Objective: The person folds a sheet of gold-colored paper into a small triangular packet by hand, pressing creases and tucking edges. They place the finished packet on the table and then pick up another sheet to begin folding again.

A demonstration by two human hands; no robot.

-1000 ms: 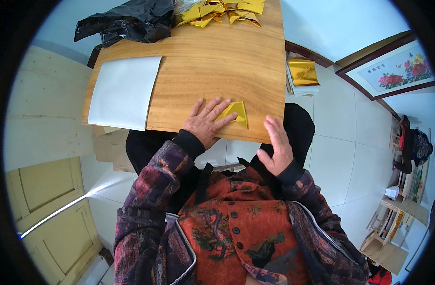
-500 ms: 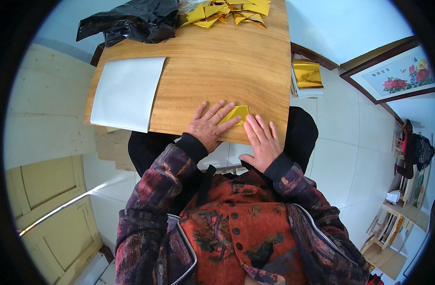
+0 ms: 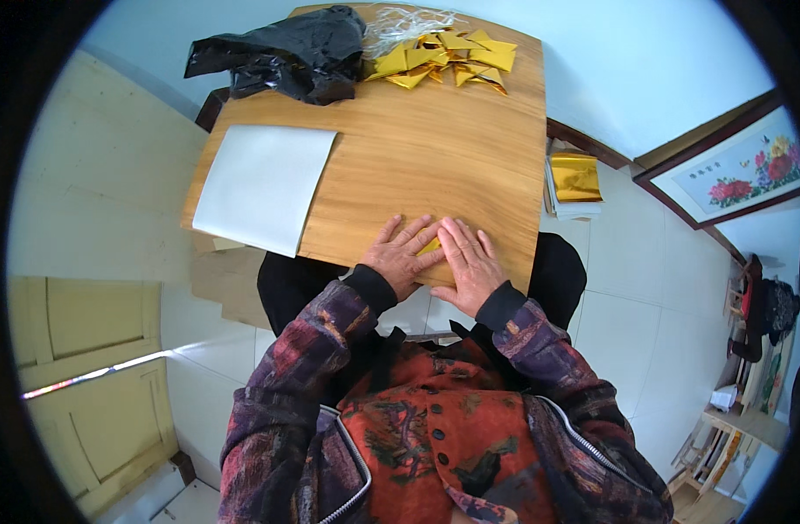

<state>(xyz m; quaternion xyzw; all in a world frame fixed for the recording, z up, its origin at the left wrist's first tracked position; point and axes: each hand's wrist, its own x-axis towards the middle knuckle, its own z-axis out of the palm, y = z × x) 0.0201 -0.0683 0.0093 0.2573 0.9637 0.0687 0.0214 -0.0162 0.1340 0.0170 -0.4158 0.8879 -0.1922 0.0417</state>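
Note:
A piece of gold foil paper (image 3: 431, 245) lies near the front edge of the wooden table (image 3: 417, 166), with only a small bit showing between my hands. My left hand (image 3: 403, 256) is flat with fingers spread, pressing on its left side. Fingers stretched out, my right hand (image 3: 472, 265) lies over its right side, close against the left fingertips. How the paper is folded is hidden under my hands.
Folded gold paper pieces (image 3: 487, 59) are heaped at the back of the table, beside white strings (image 3: 409, 24) and a black plastic bag (image 3: 282, 57). A pale grey sheet (image 3: 265, 188) lies at the left. More gold paper (image 3: 575, 177) tops a stack right of the table.
My right hand has moved left onto the gold paper, up to the left hand, and now covers most of it. The view has shifted, showing more of the table's far end.

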